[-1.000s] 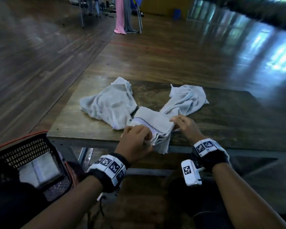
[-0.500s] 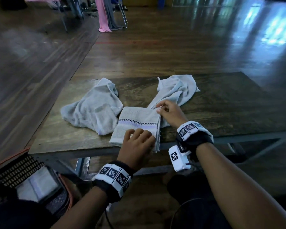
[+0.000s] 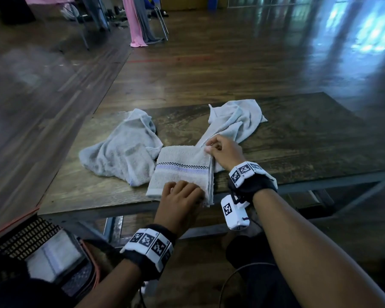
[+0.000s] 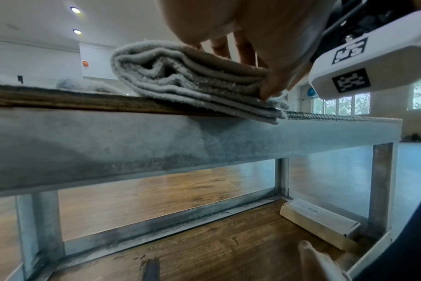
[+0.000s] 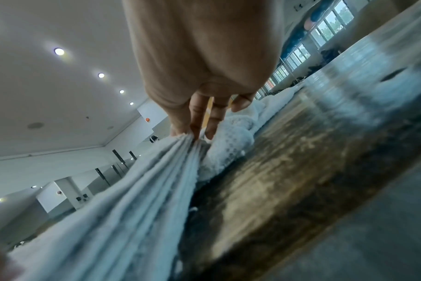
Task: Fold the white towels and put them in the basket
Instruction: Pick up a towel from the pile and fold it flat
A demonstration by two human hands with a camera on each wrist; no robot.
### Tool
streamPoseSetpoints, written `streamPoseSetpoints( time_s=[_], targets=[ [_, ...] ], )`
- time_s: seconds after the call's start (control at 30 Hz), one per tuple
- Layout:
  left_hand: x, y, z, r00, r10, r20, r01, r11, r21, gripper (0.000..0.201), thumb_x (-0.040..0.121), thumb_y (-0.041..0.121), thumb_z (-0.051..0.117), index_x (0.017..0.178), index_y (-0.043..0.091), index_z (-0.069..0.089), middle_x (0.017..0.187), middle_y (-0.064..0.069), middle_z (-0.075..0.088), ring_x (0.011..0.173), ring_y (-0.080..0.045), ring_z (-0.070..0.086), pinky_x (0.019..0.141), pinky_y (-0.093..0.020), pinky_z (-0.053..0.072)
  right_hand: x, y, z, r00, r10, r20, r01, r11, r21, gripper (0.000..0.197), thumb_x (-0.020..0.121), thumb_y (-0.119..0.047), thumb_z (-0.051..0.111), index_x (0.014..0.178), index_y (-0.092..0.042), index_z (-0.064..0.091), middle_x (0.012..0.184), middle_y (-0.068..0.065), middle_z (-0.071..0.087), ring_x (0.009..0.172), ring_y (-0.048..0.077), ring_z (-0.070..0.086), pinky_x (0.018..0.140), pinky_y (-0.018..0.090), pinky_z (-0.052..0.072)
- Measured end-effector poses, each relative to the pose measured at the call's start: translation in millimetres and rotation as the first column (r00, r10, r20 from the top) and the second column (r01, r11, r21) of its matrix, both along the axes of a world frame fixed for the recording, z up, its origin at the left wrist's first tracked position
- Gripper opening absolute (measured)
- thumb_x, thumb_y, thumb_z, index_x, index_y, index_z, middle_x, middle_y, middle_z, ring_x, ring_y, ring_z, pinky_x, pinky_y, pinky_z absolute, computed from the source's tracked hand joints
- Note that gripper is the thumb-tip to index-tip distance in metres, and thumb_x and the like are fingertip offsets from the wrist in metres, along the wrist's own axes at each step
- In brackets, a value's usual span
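A folded white towel [image 3: 180, 167] with a checkered stripe lies flat at the table's near edge. My left hand [image 3: 185, 191] grips its near right corner, and in the left wrist view the fingers [image 4: 269, 83] pinch the stacked layers of the towel [image 4: 180, 76]. My right hand [image 3: 210, 148] pinches its far right corner, seen in the right wrist view as fingertips [image 5: 195, 133] on the layered edge [image 5: 137, 199]. Two crumpled white towels lie behind it, one to the left [image 3: 120, 152] and one to the right [image 3: 236, 121]. The black basket [image 3: 29, 236] stands on the floor at lower left with a folded towel [image 3: 53, 256] inside.
The wooden table [image 3: 309, 138] has a metal frame and bare surface to the right. A white box [image 4: 320, 220] lies on the floor beneath it. Chairs and hanging pink cloth [image 3: 133, 23] stand far back on the wooden floor.
The bunched towel held at the table edge has been laid flat and folded. My right hand moved up to its far right corner while my left stayed at the near corner.
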State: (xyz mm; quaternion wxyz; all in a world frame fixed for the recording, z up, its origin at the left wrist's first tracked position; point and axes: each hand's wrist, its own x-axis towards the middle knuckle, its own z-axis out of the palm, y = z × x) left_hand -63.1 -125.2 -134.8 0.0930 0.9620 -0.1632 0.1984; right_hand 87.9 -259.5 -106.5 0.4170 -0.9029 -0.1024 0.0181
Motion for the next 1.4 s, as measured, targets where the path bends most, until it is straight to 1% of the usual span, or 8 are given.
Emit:
streamPoseSetpoints(
  time_s=[0.3,0.53,0.73,0.9,1.0,1.17,1.27,1.4],
  targets=[
    [1.2,4.2,0.2,0.997,-0.024,-0.075,0.023,1.0,-0.009,0.016,0.08,0.037,0.062,0.091,0.026,0.066,0.098,0.012,0.068,0.09,-0.017,0.061,0.08,-0.031,0.033,13.1,4.0,-8.1,0.996,-0.03,0.08,0.04,0.992,-0.117,0.007,0.083,-0.035,0.063,0.081,-0.03,0.06,0.078,-0.016,0.062,0.089,0.012,0.061,0.098,0.04,0.034],
    [8.7,19.7,27.6,0.979,0.025,-0.202,-0.072,0.971,-0.226,0.016,0.083,0.033,0.054,0.093,0.029,0.065,0.099,0.013,0.066,0.1,-0.012,0.054,0.089,-0.032,0.027,15.1,-5.6,-3.4,0.989,0.148,-0.028,-0.143,0.859,-0.492,0.043,0.09,-0.049,0.047,0.083,-0.01,0.063,0.109,0.012,0.053,0.121,0.032,0.039,0.098,0.048,0.037],
    [17.6,37.3,68.4,0.958,0.103,-0.268,-0.174,0.952,-0.253,0.022,0.088,0.037,0.051,0.106,0.028,0.061,0.11,0.012,0.062,0.108,-0.009,0.052,0.094,-0.033,0.022,-14.3,-15.5,26.1,0.976,0.215,-0.044,-0.219,0.945,-0.241,0.023,0.086,-0.029,0.063,0.093,-0.008,0.056,0.09,0.006,0.059,0.085,0.022,0.056,0.068,0.031,0.044],
    [21.3,61.4,97.9,0.957,0.195,-0.214,-0.227,0.964,-0.135,0.06,0.081,0.051,0.059,0.132,0.026,0.042,0.137,0.005,0.046,0.128,-0.014,0.036,0.103,-0.038,0.016,-64.5,2.1,65.7,0.911,0.319,0.261,-0.309,0.948,-0.08,0.019,0.083,-0.02,0.068,0.1,-0.014,0.063,0.091,-0.002,0.064,0.082,0.009,0.057,0.071,0.011,0.043],
    [23.4,75.8,115.1,0.96,0.134,-0.246,-0.175,0.973,-0.153,0.079,0.072,0.057,0.066,0.139,0.031,0.034,0.145,0.009,0.037,0.135,-0.014,0.027,0.104,-0.036,0.013,-93.6,6.2,74.3,0.787,0.4,0.469,-0.41,0.908,-0.087,0.022,0.078,-0.013,0.072,0.1,-0.01,0.068,0.092,0.002,0.067,0.085,0.012,0.057,0.076,0.021,0.043],
    [14.4,88.9,121.5,0.886,-0.059,-0.461,-0.003,0.991,-0.134,0.03,0.078,0.047,0.067,0.097,0.023,0.064,0.092,0.01,0.065,0.091,-0.011,0.059,0.084,-0.027,0.041,-107.7,11.8,68.2,0.703,0.428,0.567,-0.435,0.891,-0.133,0.026,0.081,-0.019,0.068,0.107,-0.018,0.067,0.099,-0.008,0.067,0.094,0.008,0.056,0.086,0.032,0.037],
    [11.0,90.3,121.4,0.864,-0.162,-0.476,0.054,0.971,-0.232,0.026,0.083,0.031,0.067,0.087,0.005,0.064,0.081,-0.005,0.066,0.076,-0.02,0.06,0.074,-0.034,0.048,-100.0,17.1,61.2,0.824,0.43,0.368,-0.426,0.899,-0.098,0.042,0.081,-0.035,0.068,0.121,-0.028,0.057,0.107,-0.018,0.057,0.103,0.003,0.05,0.098,0.035,0.03],
    [6.9,105.0,131.0,0.902,-0.196,-0.386,0.039,0.925,-0.378,0.017,0.083,0.024,0.068,0.082,0.008,0.063,0.079,-0.005,0.065,0.073,-0.016,0.058,0.07,-0.03,0.047,-78.6,8.8,52.8,0.888,0.456,0.06,-0.42,0.856,-0.301,0.043,0.077,-0.052,0.066,0.114,-0.032,0.057,0.105,-0.017,0.052,0.107,0.003,0.044,0.099,0.033,0.023]
  ],
)
